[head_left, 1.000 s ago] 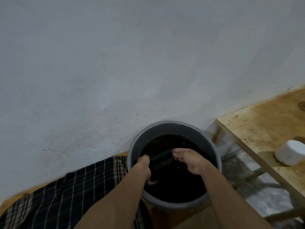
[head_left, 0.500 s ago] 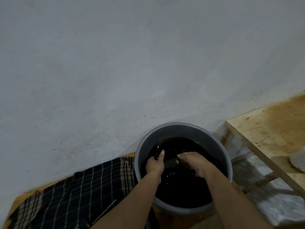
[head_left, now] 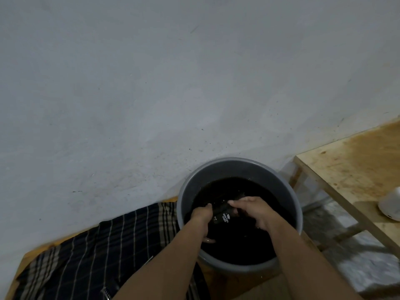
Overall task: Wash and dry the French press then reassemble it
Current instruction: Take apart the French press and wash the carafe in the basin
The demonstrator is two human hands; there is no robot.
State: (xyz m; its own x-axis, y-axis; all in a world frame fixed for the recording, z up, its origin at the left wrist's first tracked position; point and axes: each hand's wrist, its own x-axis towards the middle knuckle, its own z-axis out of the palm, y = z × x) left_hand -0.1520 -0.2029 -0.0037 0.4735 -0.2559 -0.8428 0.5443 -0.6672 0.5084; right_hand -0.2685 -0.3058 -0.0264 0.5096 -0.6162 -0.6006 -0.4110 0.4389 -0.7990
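Observation:
A grey round bucket (head_left: 236, 167) stands against the wall, filled with dark water. Both my hands are inside it, holding a dark French press body (head_left: 223, 214) with small white lettering, lying on its side at the water's surface. My left hand (head_left: 200, 215) grips its left end, fingers curled around it. My right hand (head_left: 253, 210) wraps its right end from above. Most of the press is hidden by my hands and the dark water.
A dark plaid cloth (head_left: 91, 252) lies on the wooden surface left of the bucket. At the right is a plywood table (head_left: 346, 167) with a white round object (head_left: 391, 204) at the frame's edge. A pale wall fills the background.
My hands have drawn closer together on the press and turned it, so the white lettering now faces up. The view has shifted a little to the left.

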